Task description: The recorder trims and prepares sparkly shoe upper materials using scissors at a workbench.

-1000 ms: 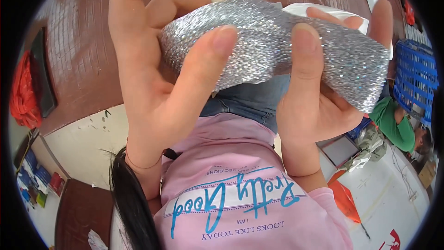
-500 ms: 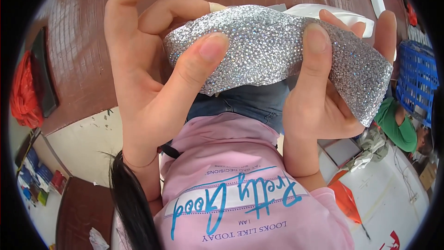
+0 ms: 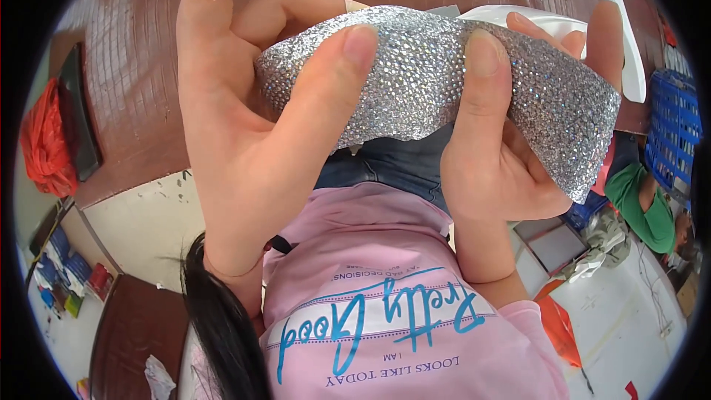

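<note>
Silver glitter strip is held up between both hands, above the brown table's edge. Left hand: half curled, thumb on the front, gripping the left portion. Right hand: thumb in front, fingers behind. Sparkle covers the visible face; strip not set down; reverse hidden, finish there cannot be told.
</note>
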Tool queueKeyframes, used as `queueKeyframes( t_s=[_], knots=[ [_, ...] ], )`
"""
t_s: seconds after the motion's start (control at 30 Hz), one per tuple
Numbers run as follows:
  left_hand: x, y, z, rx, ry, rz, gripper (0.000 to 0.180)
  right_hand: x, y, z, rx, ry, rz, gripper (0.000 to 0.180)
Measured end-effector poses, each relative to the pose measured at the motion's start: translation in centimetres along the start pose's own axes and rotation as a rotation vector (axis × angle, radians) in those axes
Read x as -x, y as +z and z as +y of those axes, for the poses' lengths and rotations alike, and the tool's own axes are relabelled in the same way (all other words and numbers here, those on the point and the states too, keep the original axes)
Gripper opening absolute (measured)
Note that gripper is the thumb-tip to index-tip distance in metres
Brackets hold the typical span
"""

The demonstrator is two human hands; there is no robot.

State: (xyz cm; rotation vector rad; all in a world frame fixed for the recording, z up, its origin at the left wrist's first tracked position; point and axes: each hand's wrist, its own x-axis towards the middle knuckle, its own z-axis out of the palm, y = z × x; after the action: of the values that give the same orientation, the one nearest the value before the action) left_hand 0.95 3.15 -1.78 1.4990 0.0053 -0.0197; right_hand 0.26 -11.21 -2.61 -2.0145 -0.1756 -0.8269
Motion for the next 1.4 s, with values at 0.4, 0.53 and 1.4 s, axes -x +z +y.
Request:
queueKeyframes(
  t_s=[0.4,0.53,1.4],
  knots=[
    [0.5,-1.2,0.5,-0.682,0.521,-0.078,0.064,-0.2,-0.4,0.0,0.057,-0.04,-0.093,0.047],
    [-0.1,-1.4,-0.5,-0.673,0.601,-0.084,0.065,-1.0,-1.2,0.6,0.082,-0.119,-0.193,0.048],
    [-0.5,-2.2,-0.5,-0.619,0.527,-0.318,0.092,-0.9,-0.2,0.3,-0.101,0.075,0.004,0.06]
  ],
)
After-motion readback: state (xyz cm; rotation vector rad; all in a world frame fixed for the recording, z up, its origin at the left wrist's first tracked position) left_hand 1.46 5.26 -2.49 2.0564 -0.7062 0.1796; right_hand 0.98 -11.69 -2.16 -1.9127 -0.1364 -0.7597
